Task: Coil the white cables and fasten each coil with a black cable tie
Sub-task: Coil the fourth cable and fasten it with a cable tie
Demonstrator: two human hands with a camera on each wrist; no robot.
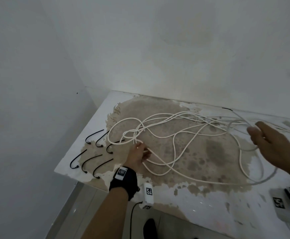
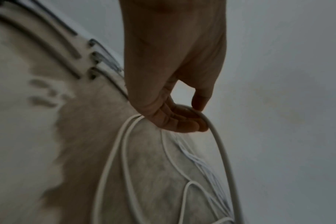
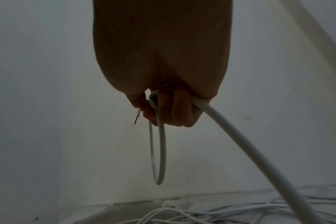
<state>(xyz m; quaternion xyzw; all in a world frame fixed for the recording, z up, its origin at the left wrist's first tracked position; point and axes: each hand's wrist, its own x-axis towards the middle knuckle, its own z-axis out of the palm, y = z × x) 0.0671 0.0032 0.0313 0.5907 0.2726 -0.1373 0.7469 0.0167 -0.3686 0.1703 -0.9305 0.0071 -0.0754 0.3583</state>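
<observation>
Worn white table (image 1: 201, 209), bare walls (image 1: 158, 40)

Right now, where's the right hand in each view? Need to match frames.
Head: right hand at the right edge, raised over the table, gripping white cable.
Left wrist: not in it; only the left hand shows.
Right wrist: top centre, fingers curled round a cable loop.
Shared landmark: the loose white cable tangle on the table.
</observation>
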